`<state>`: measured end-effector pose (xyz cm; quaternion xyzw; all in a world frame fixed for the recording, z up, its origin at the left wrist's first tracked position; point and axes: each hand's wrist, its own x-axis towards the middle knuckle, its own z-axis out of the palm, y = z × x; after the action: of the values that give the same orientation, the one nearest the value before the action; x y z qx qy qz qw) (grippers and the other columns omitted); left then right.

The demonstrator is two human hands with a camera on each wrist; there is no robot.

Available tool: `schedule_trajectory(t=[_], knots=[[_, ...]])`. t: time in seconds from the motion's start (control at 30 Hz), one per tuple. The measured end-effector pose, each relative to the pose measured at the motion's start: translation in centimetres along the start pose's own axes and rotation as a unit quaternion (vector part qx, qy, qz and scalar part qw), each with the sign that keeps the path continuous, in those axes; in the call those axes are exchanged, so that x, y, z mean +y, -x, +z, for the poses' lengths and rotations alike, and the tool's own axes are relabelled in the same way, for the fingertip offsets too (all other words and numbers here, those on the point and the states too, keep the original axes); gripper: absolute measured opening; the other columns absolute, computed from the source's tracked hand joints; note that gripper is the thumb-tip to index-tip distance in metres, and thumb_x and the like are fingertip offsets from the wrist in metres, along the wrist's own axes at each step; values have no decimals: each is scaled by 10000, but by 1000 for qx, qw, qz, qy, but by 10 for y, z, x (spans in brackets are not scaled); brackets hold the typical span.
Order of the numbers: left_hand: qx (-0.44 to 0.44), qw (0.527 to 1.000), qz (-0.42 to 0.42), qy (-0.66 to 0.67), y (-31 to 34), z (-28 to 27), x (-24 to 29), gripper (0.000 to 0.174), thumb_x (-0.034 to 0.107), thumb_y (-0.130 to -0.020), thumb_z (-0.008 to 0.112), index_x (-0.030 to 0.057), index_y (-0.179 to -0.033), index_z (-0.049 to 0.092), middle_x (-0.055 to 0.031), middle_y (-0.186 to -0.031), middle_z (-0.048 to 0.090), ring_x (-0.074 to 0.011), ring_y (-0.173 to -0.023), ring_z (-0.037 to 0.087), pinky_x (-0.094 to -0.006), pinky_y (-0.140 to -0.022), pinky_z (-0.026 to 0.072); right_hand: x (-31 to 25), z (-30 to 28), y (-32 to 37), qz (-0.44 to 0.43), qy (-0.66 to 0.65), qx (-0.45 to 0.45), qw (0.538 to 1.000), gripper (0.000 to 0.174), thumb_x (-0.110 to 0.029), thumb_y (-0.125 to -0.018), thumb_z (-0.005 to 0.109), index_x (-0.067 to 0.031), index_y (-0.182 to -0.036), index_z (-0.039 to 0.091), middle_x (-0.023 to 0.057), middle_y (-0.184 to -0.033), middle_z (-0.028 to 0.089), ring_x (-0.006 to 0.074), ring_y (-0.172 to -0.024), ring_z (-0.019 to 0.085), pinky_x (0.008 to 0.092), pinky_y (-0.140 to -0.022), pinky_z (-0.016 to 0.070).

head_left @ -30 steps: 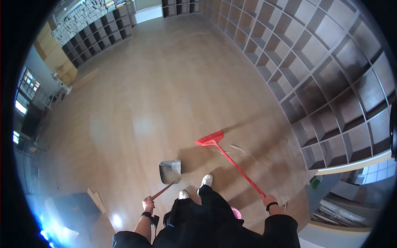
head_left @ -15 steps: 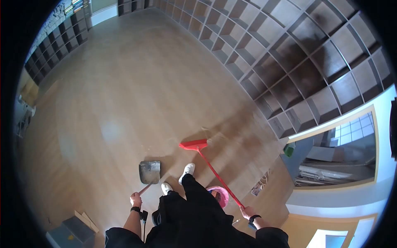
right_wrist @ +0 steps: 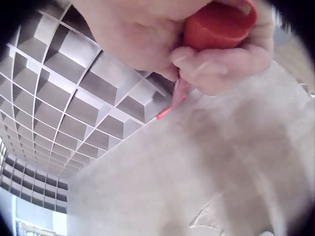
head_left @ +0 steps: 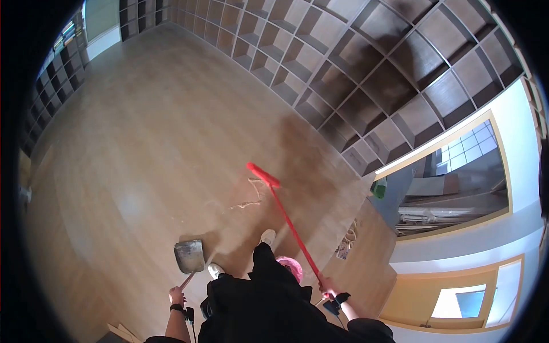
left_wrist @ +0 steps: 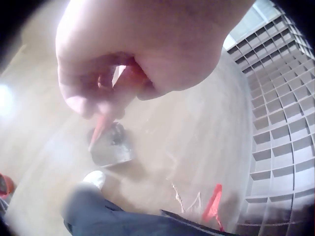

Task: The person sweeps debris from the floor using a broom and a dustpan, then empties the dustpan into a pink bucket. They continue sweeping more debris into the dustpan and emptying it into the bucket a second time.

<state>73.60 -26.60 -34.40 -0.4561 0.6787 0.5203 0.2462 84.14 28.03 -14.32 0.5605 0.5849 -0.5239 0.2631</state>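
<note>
In the head view my left hand (head_left: 176, 295) grips the handle of a grey dustpan (head_left: 189, 256), whose pan is low over the floor ahead of the left shoe. The left wrist view shows the fingers curled round the reddish handle (left_wrist: 102, 129). My right hand (head_left: 327, 284) holds a red broom (head_left: 295, 233) near the top of its stick. The fingers wrap the handle's end (right_wrist: 219, 27) in the right wrist view. The broom head (head_left: 263, 174) is out in front, just beyond a pale, string-like strip of debris (head_left: 247, 204) on the floor.
A pink bucket (head_left: 290, 267) stands beside the right leg. Wall shelves (head_left: 343, 63) line the right side. A framed opening (head_left: 452, 183) and a yellow door (head_left: 440, 297) are at the right. Cords and small items (head_left: 346, 243) lie on the floor near them.
The view has turned to the right. The broom head has swung past the string-like debris to its far side and changed its angle. The dustpan stays low in the left hand.
</note>
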Motion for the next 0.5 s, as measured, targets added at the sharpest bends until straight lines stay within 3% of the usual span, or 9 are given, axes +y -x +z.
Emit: schedule_trajectory(t=[0.07,0.13,0.27,0.4,0.43,0.5], knots=[[17,999,-3,36,-7,0,-7,224,243,-768,360,49,-732,467,-50,-509,427,-169,-367,407,-308,-326,348,-19,-18,-26,4,-15,13,1000,500,-573,-792,423,-119,-586,378,-14,-425,349,88,-290,310,232,-274,229],[32,998,-9,59,-13,1,-11,230,232,-774,359,39,-796,482,-42,-534,425,-159,-388,405,-288,-340,355,-46,-42,-40,5,-30,27,999,498,-574,-792,421,-121,-589,374,-17,-423,344,85,-287,303,231,-272,223],[117,990,-43,60,12,16,23,243,253,-770,346,55,-711,473,-26,-486,398,-150,-376,378,-283,-334,333,-116,-100,-74,-16,-63,36,997,490,-558,-802,417,-129,-569,370,-19,-407,338,94,-275,306,234,-264,214],[169,979,-31,107,22,38,53,265,281,-761,370,77,-600,423,-23,-460,368,-152,-352,340,-271,-306,268,-188,-149,-132,-71,42,167,982,534,-517,-818,408,-84,-506,403,30,-389,401,158,-282,401,282,-255,278],[184,975,-38,119,24,44,63,264,278,-757,368,75,-597,421,-21,-456,362,-151,-342,329,-267,-299,250,-206,-161,-153,-104,144,197,964,626,-494,-845,318,4,-519,510,118,-441,503,245,-347,510,351,-329,383],[193,973,-29,120,12,46,69,266,284,-755,369,79,-595,421,-20,-453,361,-146,-335,321,-263,-297,246,-250,-182,-180,-108,144,215,960,626,-487,-847,309,12,-535,521,127,-452,513,249,-377,530,359,-352,401]])
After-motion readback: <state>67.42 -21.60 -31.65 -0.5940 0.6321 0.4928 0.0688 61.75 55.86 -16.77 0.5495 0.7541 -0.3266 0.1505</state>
